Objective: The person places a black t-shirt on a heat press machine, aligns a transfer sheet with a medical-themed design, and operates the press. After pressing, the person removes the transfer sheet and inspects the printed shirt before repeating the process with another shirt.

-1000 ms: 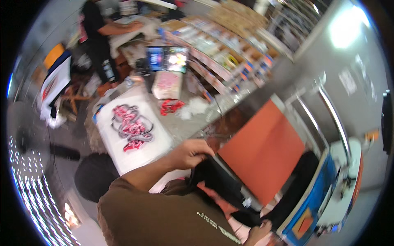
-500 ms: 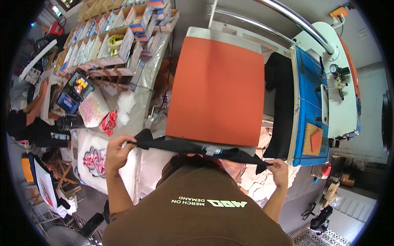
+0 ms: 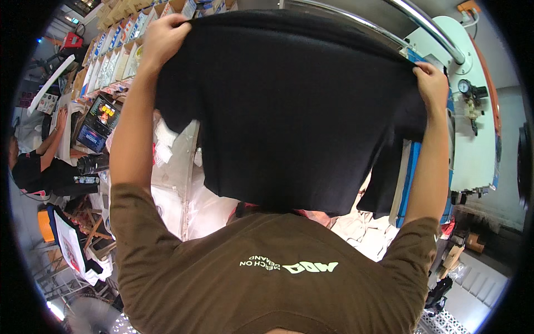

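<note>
A black T-shirt (image 3: 289, 111) is spread wide in front of me, covering the orange platen seen earlier. My left hand (image 3: 167, 39) pinches its far left corner, beside the boxes. At the far right corner, my right hand (image 3: 431, 83) grips the fabric near the chrome rail. The cloth is stretched taut between both hands, and a sleeve hangs down on the left. Its near edge reaches almost to my body.
Cardboard boxes of packets (image 3: 114, 61) stand at the back left, with a screen (image 3: 103, 114) nearby. A co-worker (image 3: 41, 164) is at the far left. A chrome rail (image 3: 431, 28) and a white machine with a gauge (image 3: 473, 150) are on the right.
Both hands have moved far forward and somewhat apart, drawing the black T-shirt from the platen's near edge out over it. The orange surface is now hidden.
</note>
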A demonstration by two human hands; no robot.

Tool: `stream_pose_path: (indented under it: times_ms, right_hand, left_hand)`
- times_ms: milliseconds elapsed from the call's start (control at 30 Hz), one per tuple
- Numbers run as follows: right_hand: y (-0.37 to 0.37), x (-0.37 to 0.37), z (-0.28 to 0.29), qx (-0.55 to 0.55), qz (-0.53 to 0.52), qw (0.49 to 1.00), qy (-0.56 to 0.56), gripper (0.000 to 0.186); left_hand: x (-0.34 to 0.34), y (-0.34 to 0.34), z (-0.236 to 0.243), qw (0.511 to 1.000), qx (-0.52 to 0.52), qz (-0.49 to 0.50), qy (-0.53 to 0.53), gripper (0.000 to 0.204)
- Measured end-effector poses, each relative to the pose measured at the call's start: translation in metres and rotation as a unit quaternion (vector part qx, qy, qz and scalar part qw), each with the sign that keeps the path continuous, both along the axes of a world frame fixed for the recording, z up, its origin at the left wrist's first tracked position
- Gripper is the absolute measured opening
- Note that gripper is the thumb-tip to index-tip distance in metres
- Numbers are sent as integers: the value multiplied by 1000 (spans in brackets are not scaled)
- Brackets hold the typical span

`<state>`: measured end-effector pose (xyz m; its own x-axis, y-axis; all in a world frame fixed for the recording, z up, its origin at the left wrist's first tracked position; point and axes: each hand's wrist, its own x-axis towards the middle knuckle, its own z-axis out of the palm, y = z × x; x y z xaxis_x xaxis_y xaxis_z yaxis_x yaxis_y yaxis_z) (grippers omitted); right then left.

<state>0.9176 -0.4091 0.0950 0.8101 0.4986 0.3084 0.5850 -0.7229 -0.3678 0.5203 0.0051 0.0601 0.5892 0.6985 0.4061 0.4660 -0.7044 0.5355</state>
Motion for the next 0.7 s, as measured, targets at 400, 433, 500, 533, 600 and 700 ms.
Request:
stream_pose_path:
  times_ms: [400, 433, 500, 533, 600, 700]
  right_hand:
    - [102, 62, -177, 249, -181, 899, 311, 27]
    - [107, 69, -177, 255, -176, 902, 299, 27]
    - [116, 81, -176, 260, -163, 908, 285, 30]
    - [117, 92, -178, 259, -157, 910, 282, 34]
    - [128, 94, -185, 199, -103, 950, 216, 43]
    - [140, 61, -220, 30, 68, 996, 50, 61]
  left_hand:
    - [118, 54, -176, 840, -487, 113, -213, 23]
    - [125, 58, -177, 835, -481, 112, -242, 22]
    - [138, 61, -181, 839, -460, 113, -267, 23]
    - [146, 64, -184, 841, -449, 112, -280, 24]
    - [153, 72, -200, 907, -335, 105, -234, 31]
    - [176, 22, -202, 997, -34, -12, -73, 37]
